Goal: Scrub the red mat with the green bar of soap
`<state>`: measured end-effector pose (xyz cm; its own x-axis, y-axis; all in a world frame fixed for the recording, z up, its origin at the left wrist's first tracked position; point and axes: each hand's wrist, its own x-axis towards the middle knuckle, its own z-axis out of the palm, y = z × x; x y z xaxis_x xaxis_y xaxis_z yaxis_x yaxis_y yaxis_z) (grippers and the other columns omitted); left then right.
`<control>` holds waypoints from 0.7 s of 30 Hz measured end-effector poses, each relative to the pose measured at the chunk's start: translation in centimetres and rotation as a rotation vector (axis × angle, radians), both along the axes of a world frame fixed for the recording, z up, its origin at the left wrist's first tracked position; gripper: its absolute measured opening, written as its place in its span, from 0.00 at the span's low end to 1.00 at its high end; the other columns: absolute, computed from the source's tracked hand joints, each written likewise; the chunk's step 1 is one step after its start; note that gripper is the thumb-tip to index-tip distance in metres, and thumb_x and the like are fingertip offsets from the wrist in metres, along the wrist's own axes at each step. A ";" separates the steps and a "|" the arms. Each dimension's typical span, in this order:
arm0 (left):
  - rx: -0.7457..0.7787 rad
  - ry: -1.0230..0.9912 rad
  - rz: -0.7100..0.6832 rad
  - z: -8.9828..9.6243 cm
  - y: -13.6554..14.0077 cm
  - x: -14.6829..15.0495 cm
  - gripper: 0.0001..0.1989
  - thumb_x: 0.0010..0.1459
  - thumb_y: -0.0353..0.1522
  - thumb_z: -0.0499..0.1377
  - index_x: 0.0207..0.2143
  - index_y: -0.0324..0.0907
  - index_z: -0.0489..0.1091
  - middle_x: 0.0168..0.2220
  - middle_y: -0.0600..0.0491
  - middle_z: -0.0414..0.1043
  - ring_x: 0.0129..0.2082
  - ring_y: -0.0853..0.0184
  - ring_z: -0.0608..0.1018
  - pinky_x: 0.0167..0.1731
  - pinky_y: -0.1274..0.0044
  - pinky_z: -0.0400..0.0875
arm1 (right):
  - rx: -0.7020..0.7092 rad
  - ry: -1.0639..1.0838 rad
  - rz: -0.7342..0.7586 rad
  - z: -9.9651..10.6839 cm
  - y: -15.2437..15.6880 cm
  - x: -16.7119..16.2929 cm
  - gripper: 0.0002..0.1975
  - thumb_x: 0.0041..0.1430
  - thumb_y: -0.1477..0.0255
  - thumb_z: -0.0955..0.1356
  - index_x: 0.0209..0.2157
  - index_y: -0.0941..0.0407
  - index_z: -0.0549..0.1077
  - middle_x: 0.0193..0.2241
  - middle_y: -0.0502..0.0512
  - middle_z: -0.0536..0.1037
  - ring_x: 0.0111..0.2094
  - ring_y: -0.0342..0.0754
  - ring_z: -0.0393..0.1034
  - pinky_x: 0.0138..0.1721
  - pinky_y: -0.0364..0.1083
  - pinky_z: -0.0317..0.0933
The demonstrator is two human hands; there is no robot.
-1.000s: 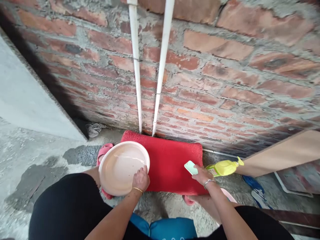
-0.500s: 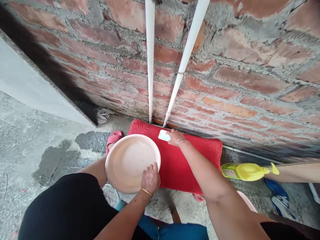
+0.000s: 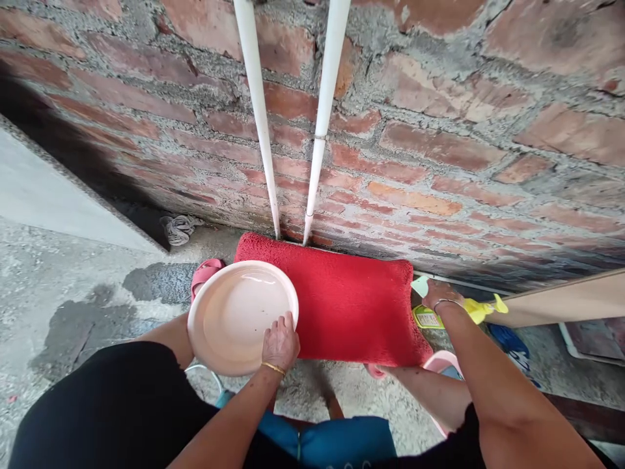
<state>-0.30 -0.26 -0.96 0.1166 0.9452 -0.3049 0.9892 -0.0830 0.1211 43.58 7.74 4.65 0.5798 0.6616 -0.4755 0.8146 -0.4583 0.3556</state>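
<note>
A pale pink basin with some water in it is tilted beside my leg at the left. My left hand is closed over its right rim. My right hand, closed, holds a flat pale-green piece whose exact kind I cannot tell. That hand is just past the right end of a red mat, which is laid out beside the basin. A yellow pump bottle lies on its side under my right hand, partly hidden by it.
Two white pipes run down the brick wall behind the mat. A grey cloth bundle lies near a white panel. At the right are a pink container, a blue-and-white item and a board.
My right hand has moved from the mat's far edge rightward past its end, carrying the pale-green piece. My left hand remains on the basin rim. The view has shifted right.
</note>
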 end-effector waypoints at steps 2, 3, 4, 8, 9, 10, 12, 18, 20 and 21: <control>0.005 -0.003 0.002 0.2 0.0 0.1 0.22 0.55 0.30 0.49 0.53 0.37 0.59 0.40 0.45 0.67 0.41 0.61 0.70 0.38 0.71 0.63 | 0.011 0.002 -0.043 0.3 -0.9 -0.7 0.31 0.46 0.66 0.68 0.54 0.54 0.63 0.47 0.70 0.67 0.46 0.63 0.67 0.39 0.54 0.59; 0.006 -0.004 0.004 0.3 0.0 0.1 0.22 0.55 0.30 0.49 0.53 0.37 0.59 0.40 0.45 0.67 0.41 0.61 0.70 0.38 0.71 0.63 | 0.039 0.050 -0.039 0.3 -1.1 -1.9 0.32 0.46 0.64 0.68 0.55 0.54 0.62 0.47 0.69 0.67 0.46 0.62 0.67 0.39 0.53 0.59; 0.006 -0.005 0.005 0.4 0.0 0.2 0.22 0.55 0.30 0.49 0.53 0.37 0.59 0.40 0.45 0.67 0.41 0.61 0.70 0.38 0.71 0.63 | 0.072 0.114 -0.024 0.2 -1.2 -3.7 0.34 0.47 0.63 0.67 0.56 0.53 0.60 0.47 0.68 0.67 0.45 0.60 0.68 0.40 0.52 0.59; -0.003 -0.001 0.008 0.9 0.0 0.2 0.21 0.55 0.30 0.49 0.52 0.37 0.60 0.39 0.44 0.67 0.40 0.61 0.71 0.38 0.71 0.64 | 0.189 0.346 0.120 -1.1 -1.1 -14.8 0.35 0.50 0.59 0.65 0.59 0.48 0.54 0.47 0.59 0.65 0.44 0.52 0.68 0.41 0.47 0.59; -0.006 0.002 0.008 1.0 0.0 0.2 0.21 0.56 0.29 0.48 0.52 0.37 0.60 0.39 0.44 0.67 0.40 0.61 0.71 0.37 0.71 0.64 | 0.214 0.386 0.174 -1.6 -1.1 -17.9 0.34 0.50 0.58 0.65 0.59 0.48 0.55 0.47 0.58 0.64 0.43 0.51 0.68 0.41 0.46 0.59; -0.006 0.005 0.007 1.0 0.0 0.1 0.21 0.56 0.29 0.48 0.52 0.37 0.59 0.39 0.44 0.67 0.40 0.61 0.71 0.37 0.71 0.64 | 0.224 0.436 0.233 -2.1 -1.1 -20.8 0.33 0.51 0.58 0.65 0.58 0.47 0.55 0.47 0.57 0.64 0.43 0.51 0.67 0.41 0.46 0.59; -0.004 0.007 0.007 0.9 0.0 0.1 0.21 0.55 0.29 0.48 0.53 0.36 0.59 0.39 0.44 0.67 0.40 0.61 0.71 0.37 0.71 0.64 | 0.254 0.494 0.349 -3.1 -1.0 -25.8 0.31 0.52 0.58 0.65 0.58 0.47 0.56 0.46 0.57 0.63 0.43 0.51 0.66 0.41 0.46 0.58; 0.007 0.006 -0.005 0.5 0.1 0.0 0.22 0.55 0.30 0.49 0.53 0.35 0.58 0.39 0.45 0.68 0.40 0.61 0.72 0.37 0.70 0.64 | 0.264 0.470 0.466 -5.0 0.1 -28.1 0.29 0.53 0.62 0.65 0.57 0.47 0.58 0.46 0.58 0.62 0.45 0.52 0.63 0.44 0.48 0.56; 0.008 0.007 -0.009 0.5 0.2 0.1 0.22 0.55 0.30 0.48 0.53 0.35 0.58 0.39 0.45 0.67 0.40 0.61 0.72 0.38 0.71 0.64 | 0.261 0.412 0.407 -5.1 -0.1 -24.6 0.29 0.53 0.61 0.65 0.57 0.47 0.59 0.46 0.58 0.62 0.44 0.52 0.63 0.44 0.48 0.55; 0.006 0.007 -0.009 0.5 0.2 0.1 0.22 0.56 0.30 0.48 0.53 0.35 0.58 0.39 0.45 0.67 0.40 0.61 0.72 0.38 0.71 0.64 | 0.269 0.378 0.364 -5.1 -0.5 -22.4 0.29 0.53 0.61 0.65 0.57 0.47 0.59 0.46 0.58 0.62 0.44 0.52 0.63 0.44 0.47 0.55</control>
<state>-0.23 -0.11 -0.48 0.1230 0.9459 -0.3003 0.9892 -0.0927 0.1133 21.23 7.24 -0.46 0.1159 0.9121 -0.3932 0.9839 -0.1596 -0.0804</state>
